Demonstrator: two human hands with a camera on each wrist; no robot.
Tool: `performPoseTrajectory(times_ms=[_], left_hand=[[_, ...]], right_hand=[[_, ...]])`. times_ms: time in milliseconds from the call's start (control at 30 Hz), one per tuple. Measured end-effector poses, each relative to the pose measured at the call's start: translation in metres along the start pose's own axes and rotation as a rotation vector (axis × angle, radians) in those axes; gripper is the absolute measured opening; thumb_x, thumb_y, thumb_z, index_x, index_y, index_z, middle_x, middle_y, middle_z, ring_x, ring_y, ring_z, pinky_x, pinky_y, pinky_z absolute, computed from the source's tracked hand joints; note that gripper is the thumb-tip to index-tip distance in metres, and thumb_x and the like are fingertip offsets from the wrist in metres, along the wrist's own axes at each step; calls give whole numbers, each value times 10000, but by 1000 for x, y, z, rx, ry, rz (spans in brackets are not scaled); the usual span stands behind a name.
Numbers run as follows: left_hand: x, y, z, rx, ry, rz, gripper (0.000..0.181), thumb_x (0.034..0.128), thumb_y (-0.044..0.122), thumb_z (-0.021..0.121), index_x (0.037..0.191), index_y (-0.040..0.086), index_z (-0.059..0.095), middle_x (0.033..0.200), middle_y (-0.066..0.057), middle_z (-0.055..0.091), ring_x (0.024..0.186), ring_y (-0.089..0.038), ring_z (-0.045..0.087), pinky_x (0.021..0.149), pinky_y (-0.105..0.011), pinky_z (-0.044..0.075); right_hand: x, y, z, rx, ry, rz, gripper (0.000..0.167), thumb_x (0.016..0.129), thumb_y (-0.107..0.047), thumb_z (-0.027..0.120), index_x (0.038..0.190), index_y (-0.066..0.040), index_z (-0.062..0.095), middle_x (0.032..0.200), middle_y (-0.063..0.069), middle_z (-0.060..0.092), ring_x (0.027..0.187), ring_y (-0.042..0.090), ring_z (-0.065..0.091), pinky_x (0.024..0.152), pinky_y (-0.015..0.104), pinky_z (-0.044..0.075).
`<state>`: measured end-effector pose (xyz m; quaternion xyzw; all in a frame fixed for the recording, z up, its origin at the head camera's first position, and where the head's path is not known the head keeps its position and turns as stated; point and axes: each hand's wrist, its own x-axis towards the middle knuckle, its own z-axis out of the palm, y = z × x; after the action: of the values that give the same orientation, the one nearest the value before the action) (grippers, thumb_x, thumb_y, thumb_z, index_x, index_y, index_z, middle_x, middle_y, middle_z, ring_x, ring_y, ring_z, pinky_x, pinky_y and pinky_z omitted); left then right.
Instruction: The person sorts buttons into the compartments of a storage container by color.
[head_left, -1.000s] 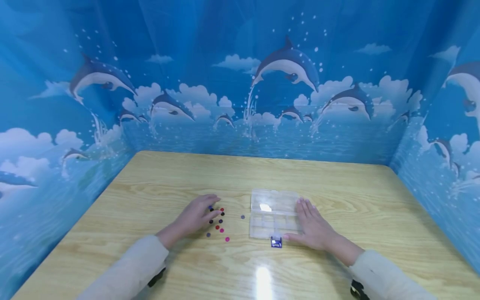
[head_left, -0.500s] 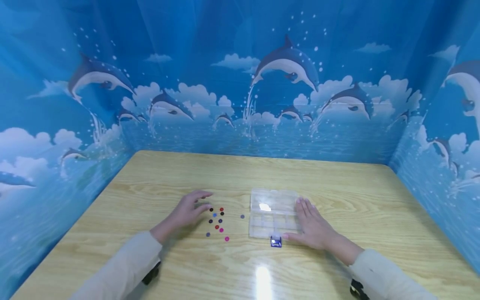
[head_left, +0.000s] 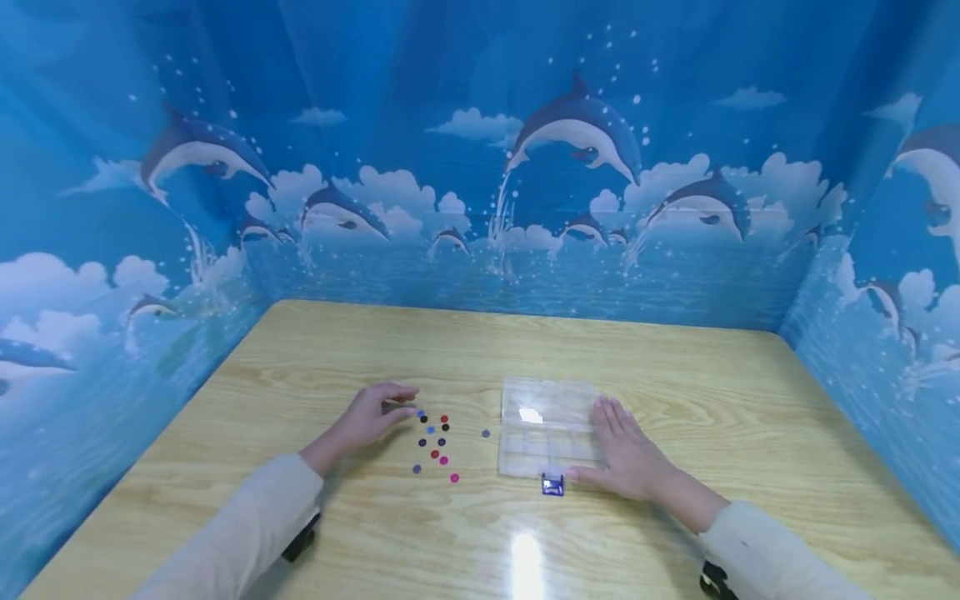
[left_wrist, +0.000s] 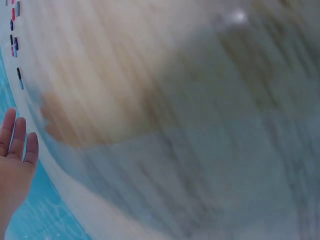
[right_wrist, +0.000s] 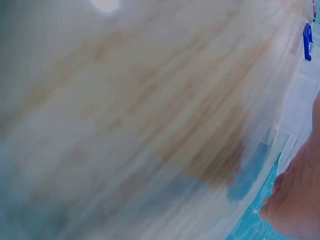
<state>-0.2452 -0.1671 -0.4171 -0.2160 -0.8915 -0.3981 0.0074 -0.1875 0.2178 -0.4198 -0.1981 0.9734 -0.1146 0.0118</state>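
Curtain point(head_left: 450, 167) beyond L fingers point(head_left: 397, 390): parted, empty; sm. multicol. discs point(head_left: 442, 442) nr tips. R fingers point(head_left: 608, 417) straight, agst clear divided box point(head_left: 550, 427).

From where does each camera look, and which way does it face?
Head: worn on the head, facing forward and down at the table; left hand, right hand and sleeves show.
Left wrist: worn there, facing the table; left hand at its left edge.
Right wrist: worn there, facing the table; right hand at its right edge.
Head and right wrist views share the clear box.
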Motion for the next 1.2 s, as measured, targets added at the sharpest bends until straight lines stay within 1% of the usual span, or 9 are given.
performPoseTrajectory(times_ms=[67,167,233,300,400,467,667,900,1200], left_hand=[[0,-2,0,25,0,16,322,831,61,638,1127,-60,597,1095,-219,632,944,-299,620,797,-302,540],[1,-4,0,52,7,16,303,826,67,647,1107,-42,616,1058,-193,643,888,-250,609,732,-232,517],[1,-5,1,61,3,19,294,825,71,649,1096,-38,623,1042,-183,645,869,-232,598,713,-213,501],[2,-6,2,67,1,19,280,820,71,655,1079,-33,634,1027,-172,649,881,-235,597,735,-238,510],[2,-7,3,77,-6,32,270,814,77,662,1061,-29,646,995,-162,650,885,-251,593,772,-317,527],[3,-9,4,80,-4,23,263,811,76,665,1056,-19,653,983,-150,651,891,-247,591,790,-347,527],[5,-12,8,84,6,-17,247,810,68,665,1048,4,661,972,-126,649,895,-231,592,813,-348,531],[7,-12,12,92,10,-4,193,810,66,663,991,-1,675,947,-128,658,889,-246,603,816,-352,536],[9,-13,16,120,25,-50,154,801,64,671,952,42,692,916,-85,661,871,-209,594,818,-350,532]], right_hand=[[0,0,0,-4,0,-1,1020,820,-620,528,1403,137,172,1482,320,139,1379,471,129,1116,549,171],[1,0,-1,-2,-1,-2,1019,819,-618,531,1404,136,173,1482,321,138,1379,472,125,1116,551,170],[1,1,0,2,-2,-2,1018,819,-616,532,1403,136,174,1482,321,137,1379,473,122,1115,552,168],[0,1,0,6,-3,1,1019,819,-618,531,1405,134,172,1483,320,134,1380,471,120,1116,552,166],[0,2,1,7,-1,3,1021,819,-622,529,1406,133,170,1484,318,136,1381,468,122,1117,549,166],[1,2,1,6,1,2,1021,819,-623,527,1407,131,170,1485,315,139,1383,465,124,1119,546,166],[1,1,1,10,0,-2,1017,821,-618,528,1406,133,172,1486,313,141,1383,462,128,1122,542,166],[-1,-1,0,13,2,-6,1005,825,-605,532,1399,142,184,1480,319,151,1381,465,134,1124,539,163],[-1,-2,1,27,3,-2,998,827,-592,539,1396,146,184,1479,320,150,1380,468,133,1123,542,161]])
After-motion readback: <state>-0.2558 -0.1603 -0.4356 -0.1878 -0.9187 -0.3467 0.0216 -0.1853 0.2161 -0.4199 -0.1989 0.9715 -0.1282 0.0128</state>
